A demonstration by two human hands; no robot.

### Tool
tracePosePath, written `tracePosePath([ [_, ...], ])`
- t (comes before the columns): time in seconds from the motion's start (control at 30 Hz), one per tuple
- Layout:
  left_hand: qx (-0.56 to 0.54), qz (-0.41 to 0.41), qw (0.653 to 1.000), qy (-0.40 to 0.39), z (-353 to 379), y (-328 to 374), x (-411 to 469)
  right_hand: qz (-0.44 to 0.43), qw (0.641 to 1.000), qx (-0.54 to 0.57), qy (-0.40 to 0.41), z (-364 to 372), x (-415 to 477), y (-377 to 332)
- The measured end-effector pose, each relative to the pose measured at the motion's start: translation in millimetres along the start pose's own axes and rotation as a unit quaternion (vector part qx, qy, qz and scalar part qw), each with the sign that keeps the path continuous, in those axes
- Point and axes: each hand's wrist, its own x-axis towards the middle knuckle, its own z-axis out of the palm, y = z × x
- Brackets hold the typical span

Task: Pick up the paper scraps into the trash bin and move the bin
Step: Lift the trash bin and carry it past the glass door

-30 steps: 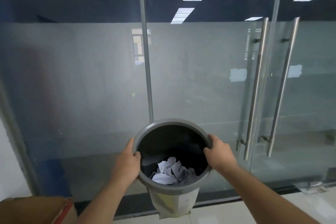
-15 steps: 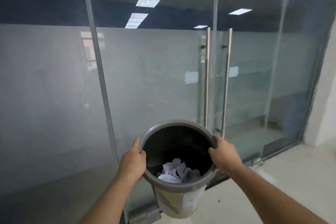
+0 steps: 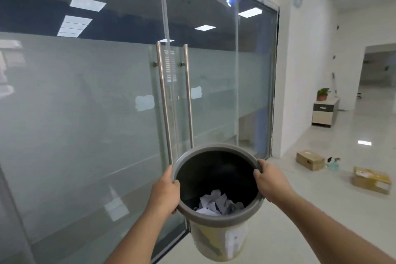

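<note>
I hold a round trash bin (image 3: pixel 222 240) with a grey rim and pale sides up in the air in front of me. My left hand (image 3: pixel 165 194) grips the rim on its left side, and my right hand (image 3: pixel 271 180) grips the rim on its right side. Crumpled white paper scraps (image 3: pixel 216 202) lie at the bottom of the dark inside of the bin.
A frosted glass wall with a double glass door and two steel handles (image 3: pixel 174 100) stands close ahead and to the left. Two cardboard boxes (image 3: pixel 309 159) (image 3: pixel 371 180) lie on the white floor to the right. A low cabinet (image 3: pixel 324 113) with a potted plant stands farther back right.
The view has swung to the right: the door handles have moved left and a corridor with boxes has come into sight. Both hands keep the same hold on the bin.
</note>
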Motion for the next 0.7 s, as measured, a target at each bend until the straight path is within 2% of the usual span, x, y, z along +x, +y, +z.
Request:
tracePosePath([
  [0.33, 0.015, 0.008, 1.000, -0.015, 66.8, 30.1, 74.8, 0.022, 0.999, 0.026, -0.003, 5.0, 90.6, 48.4],
  [0.7, 0.000, 0.033, 0.998, -0.058, 125.3, 30.1, 224.3, 0.065, 0.998, -0.006, 0.012, 43.2, 210.4, 62.1],
])
